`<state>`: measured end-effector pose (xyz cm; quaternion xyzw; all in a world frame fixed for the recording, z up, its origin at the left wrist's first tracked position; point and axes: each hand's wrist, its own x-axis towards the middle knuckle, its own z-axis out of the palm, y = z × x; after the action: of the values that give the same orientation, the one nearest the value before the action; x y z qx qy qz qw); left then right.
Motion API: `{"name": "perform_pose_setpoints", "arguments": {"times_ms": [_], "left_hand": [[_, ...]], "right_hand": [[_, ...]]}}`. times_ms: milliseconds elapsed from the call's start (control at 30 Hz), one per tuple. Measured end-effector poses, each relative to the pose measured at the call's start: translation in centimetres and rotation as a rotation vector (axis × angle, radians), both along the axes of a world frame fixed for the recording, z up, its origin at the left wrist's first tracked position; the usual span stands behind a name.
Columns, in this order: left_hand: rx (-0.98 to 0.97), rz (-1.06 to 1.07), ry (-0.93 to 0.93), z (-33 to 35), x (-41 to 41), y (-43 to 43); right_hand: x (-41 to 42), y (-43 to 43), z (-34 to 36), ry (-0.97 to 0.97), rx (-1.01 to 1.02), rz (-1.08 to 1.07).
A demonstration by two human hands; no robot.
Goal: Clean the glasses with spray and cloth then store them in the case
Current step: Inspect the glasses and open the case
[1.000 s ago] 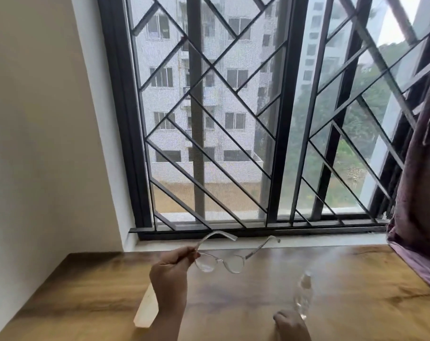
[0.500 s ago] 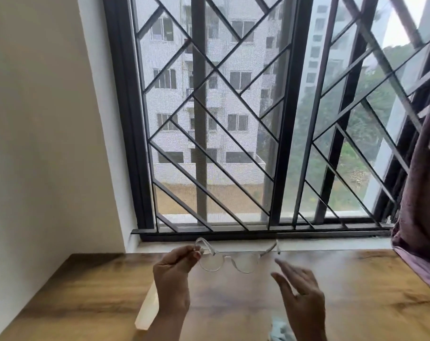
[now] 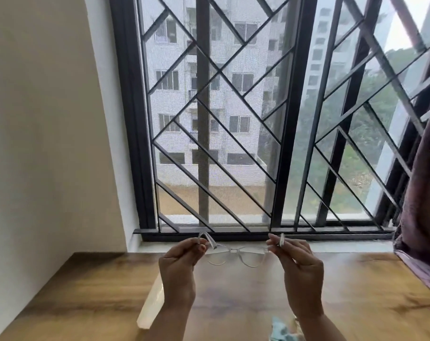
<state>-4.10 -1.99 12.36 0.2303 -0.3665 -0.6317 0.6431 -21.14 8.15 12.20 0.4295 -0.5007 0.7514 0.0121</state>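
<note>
Teal cloth [image 3: 281,333] lay crumpled at the near edge of the counter [image 3: 86,291], one piece, partly cut off by the frame. Beside the left wrist sat one pale cream oblong [image 3: 151,306], likely the case, closed as far as could be told. No spray bottle showed in this frame; a second earlier it stood near the right hand. Just past those, two hands were up: left hand [image 3: 178,264] pinched one temple of the glasses [image 3: 233,254], right hand [image 3: 300,271] was now pinched on the other temple, whereas half a second before it was spread and approaching. One pair of clear-frame glasses, held off the counter between both hands, lenses hanging down. Judgement: spraying looked finished, a two-hand hold suggests inspection or readying for the wipe; cloth not yet picked up. Farther back, one barred window [image 3: 233,119] and one maroon curtain [image 3: 425,193] at right.
</note>
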Motion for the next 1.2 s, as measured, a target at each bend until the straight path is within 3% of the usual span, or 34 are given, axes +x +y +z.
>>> {"name": "perform_pose_setpoints", "arguments": {"times_ms": [333, 733, 1200], "left_hand": [[-0.027, -0.024, -0.025, 0.0, -0.4, -1.5], [-0.121, -0.01, -0.092, 1.3, -1.5, -1.8], [-0.144, -0.028, -0.093, 1.1, -1.4, -0.8]], "right_hand": [[-0.2, -0.6, 1.2, 0.175, 0.043, -0.117], [-1.0, -1.3, 2.6, 0.708, 0.203, -0.448], [-1.0, -1.1, 2.7, 0.695, 0.242, -0.399]]}}
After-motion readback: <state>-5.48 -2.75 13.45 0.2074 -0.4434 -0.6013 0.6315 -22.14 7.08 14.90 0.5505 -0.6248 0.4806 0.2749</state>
